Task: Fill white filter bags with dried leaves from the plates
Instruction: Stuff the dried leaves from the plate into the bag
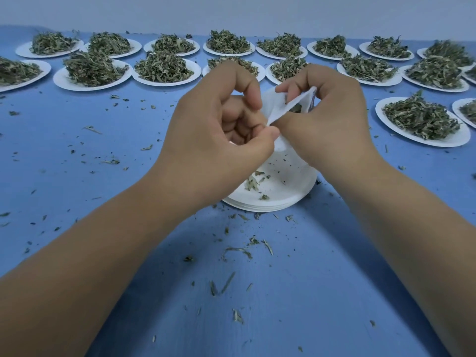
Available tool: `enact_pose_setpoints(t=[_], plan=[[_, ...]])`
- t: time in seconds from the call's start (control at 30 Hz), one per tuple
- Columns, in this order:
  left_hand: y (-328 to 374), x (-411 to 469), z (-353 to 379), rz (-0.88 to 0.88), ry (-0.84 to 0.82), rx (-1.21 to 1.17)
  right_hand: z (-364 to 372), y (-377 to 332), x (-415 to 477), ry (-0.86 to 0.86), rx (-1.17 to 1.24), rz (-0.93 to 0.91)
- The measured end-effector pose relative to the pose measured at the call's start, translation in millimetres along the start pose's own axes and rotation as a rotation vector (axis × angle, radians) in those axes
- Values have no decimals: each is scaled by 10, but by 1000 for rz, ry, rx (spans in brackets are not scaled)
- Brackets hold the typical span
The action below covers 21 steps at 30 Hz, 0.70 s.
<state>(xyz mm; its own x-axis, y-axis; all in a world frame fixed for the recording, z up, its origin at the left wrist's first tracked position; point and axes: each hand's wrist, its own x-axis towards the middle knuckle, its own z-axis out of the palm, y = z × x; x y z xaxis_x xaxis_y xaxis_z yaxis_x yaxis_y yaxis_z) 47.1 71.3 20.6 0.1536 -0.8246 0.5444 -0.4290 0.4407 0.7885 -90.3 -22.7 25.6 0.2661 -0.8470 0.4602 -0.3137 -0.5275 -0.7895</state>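
Two bare forearms reach forward over a blue tabletop (283, 292) and meet in the middle of the view. The left hand (219, 130) is curled, pinching the nearer edge of a white filter bag (279, 109) between thumb and fingertips. The right hand (324, 119), just beside it, is also curled and grasps the bag's farther, upper edge between thumb and forefinger. The bag is stretched between the two hands, raised off the tabletop, its mouth pulled partly apart. A small clump of dried leaves (296, 108) shows inside it, close to the right hand's fingers.

Directly below both hands sits a stack of white plates (260, 206). The top plate carries only a few leaf fragments (253, 181), under the left hand's wrist.

Beyond the hands, two rows of white plates (92, 85) run across the tabletop, each heaped with green leaf piles (162, 67). Two of these plates are partly hidden behind the knuckles. Out past the right hand, another heaped plate (438, 143) stands apart from the rows, with the edge of one more at the frame's border.

Loose leaf scraps (253, 240) are scattered over the tabletop, thickest between the forearms, nearer than the hands. A pale wall (231, 11) rises behind the farthest plates.
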Motion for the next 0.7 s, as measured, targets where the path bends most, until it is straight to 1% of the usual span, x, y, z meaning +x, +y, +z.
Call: enact_pose_setpoints(t=[0.13,0.27,0.33,0.53,0.6,0.7], plan=[[-46,18,-28,-14,102,41,1,4,-23,-41,6,52],[-75,50,-64,0,168,78,11,-14,-43,-158,72,79],[-78,55,-87,10,156,60,6,-15,-36,-183,96,83],[-23,20,-52,87,22,15,1,-7,-38,-133,138,65],[-19,13,-48,96,1,44,7,9,-27,-115,140,56],[-46,16,-84,94,18,159,18,20,-36,-122,112,36]])
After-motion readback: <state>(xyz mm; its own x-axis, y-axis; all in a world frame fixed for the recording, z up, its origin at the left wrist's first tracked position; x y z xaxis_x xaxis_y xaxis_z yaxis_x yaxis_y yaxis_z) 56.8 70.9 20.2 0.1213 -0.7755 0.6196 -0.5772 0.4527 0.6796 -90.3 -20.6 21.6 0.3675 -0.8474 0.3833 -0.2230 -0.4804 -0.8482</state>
